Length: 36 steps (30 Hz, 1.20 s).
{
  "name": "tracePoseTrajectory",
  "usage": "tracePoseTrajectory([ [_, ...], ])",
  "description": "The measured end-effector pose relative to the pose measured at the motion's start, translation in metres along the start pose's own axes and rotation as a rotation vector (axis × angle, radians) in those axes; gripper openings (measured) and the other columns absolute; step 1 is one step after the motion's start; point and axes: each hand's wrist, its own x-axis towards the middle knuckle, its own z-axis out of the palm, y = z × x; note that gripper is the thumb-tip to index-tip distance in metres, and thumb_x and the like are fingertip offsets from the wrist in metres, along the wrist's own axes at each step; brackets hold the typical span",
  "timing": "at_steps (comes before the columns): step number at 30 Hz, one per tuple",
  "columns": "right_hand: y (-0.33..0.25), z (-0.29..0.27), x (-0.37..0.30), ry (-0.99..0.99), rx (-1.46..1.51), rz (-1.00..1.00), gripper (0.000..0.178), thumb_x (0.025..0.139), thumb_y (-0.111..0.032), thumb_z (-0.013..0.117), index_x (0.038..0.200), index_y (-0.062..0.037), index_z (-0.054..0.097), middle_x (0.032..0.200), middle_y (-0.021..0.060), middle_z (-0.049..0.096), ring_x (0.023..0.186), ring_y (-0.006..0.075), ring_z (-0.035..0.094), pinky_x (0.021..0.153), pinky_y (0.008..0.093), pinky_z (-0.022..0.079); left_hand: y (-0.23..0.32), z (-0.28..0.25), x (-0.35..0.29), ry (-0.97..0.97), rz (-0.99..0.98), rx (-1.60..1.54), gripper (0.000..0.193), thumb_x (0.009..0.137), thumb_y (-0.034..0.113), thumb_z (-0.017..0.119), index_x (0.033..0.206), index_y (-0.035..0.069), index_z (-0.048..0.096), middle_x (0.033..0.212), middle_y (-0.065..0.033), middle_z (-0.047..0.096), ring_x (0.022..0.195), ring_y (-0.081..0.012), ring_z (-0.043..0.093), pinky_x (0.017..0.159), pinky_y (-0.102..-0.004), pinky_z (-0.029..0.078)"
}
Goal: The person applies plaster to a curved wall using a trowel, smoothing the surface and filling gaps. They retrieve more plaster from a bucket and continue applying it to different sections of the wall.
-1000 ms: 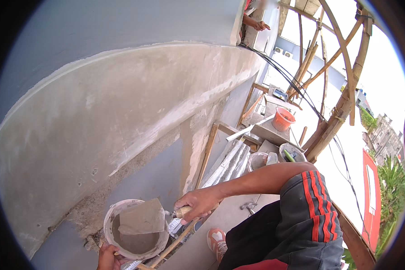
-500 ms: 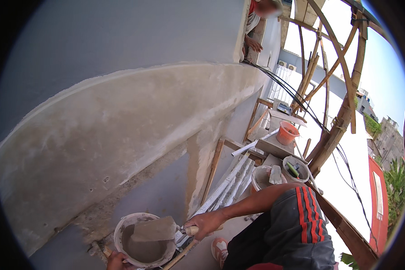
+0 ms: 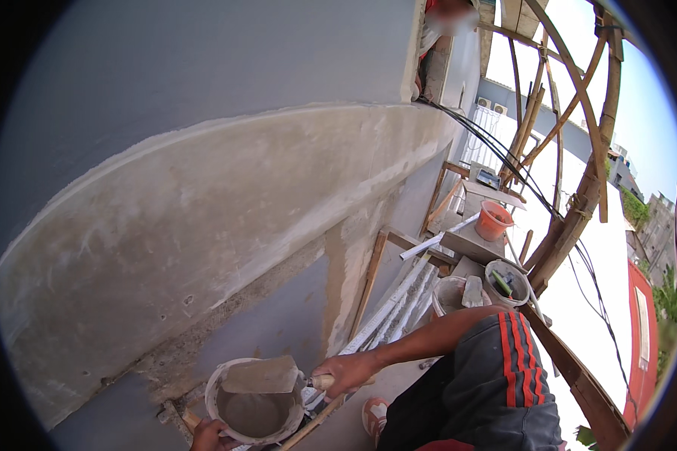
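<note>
A bucket of wet grey mortar (image 3: 256,415) is at the lower middle, below the wall. My left hand (image 3: 210,436), partly cut off by the lower edge, has its fingers closed on the rim of that bucket (image 3: 297,421). Round the wooden handle of a trowel (image 3: 262,376) my right hand (image 3: 347,373) is wrapped. The trowel's broad flat blade lies over the far part of the bucket's mouth, smeared grey, and hides some of the mortar.
Rough plaster (image 3: 195,203) bands the blue-grey wall. Beyond my knee stand mortar buckets (image 3: 504,279) and an orange bucket (image 3: 493,221) on planks. Bamboo poles (image 3: 579,203) and black cables (image 3: 496,150) rise at right. Another person (image 3: 450,15) is at a wall opening.
The view has shifted slightly, moving the surroundings rightward. The trowel blade sits a little farther toward the bucket's far rim. The other person's hand no longer shows at the opening.
</note>
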Motion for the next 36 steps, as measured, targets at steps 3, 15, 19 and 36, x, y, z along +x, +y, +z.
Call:
tracePoseTrajectory([
  [3,0.004,-0.003,-0.008,-0.007,0.001,-0.007,0.032,0.094,-0.026,0.077,0.114,-0.0061,0.062,0.074,-0.0001,0.059,0.06,0.0111,0.057,0.057,0.0317,0.046,0.001,0.006,0.003,-0.005,0.013,0.023,0.032,0.097,0.009,0.056,0.123,-0.009,0.062,0.12,-0.0207,0.067,0.111,-0.0359,0.07,0.096,-0.0506,0.063],
  [15,-0.014,-0.016,0.003,0.063,-0.004,0.231,0.03,0.092,-0.023,0.085,0.104,-0.0049,0.064,0.072,0.0014,0.063,0.06,0.0104,0.059,0.057,0.0303,0.046,0.039,0.039,-0.002,-0.037,-0.025,-0.018,0.048,0.098,0.014,0.069,0.138,-0.005,0.049,0.135,-0.0217,0.063,0.116,-0.0343,0.073,0.099,-0.0486,0.066],
  [19,0.006,0.003,0.013,0.125,0.187,0.138,0.024,0.086,0.003,0.08,0.097,-0.0032,0.06,0.069,0.0047,0.062,0.054,0.0134,0.061,0.051,0.0303,0.048,0.031,0.029,-0.009,0.064,0.01,-0.012,0.035,0.093,0.012,0.071,0.123,-0.003,0.059,0.115,-0.0166,0.065,0.102,-0.0315,0.074,0.088,-0.0512,0.069],
  [36,-0.007,0.001,0.009,0.115,0.097,0.16,0.019,0.088,-0.002,0.063,0.106,-0.0089,0.062,0.075,-0.0001,0.061,0.057,0.0109,0.056,0.05,0.0264,0.045,0.024,0.039,0.001,0.045,0.057,-0.09,0.027,0.088,0.009,0.071,0.109,-0.003,0.059,0.105,-0.0161,0.063,0.093,-0.0318,0.075,0.08,-0.0509,0.071],
])
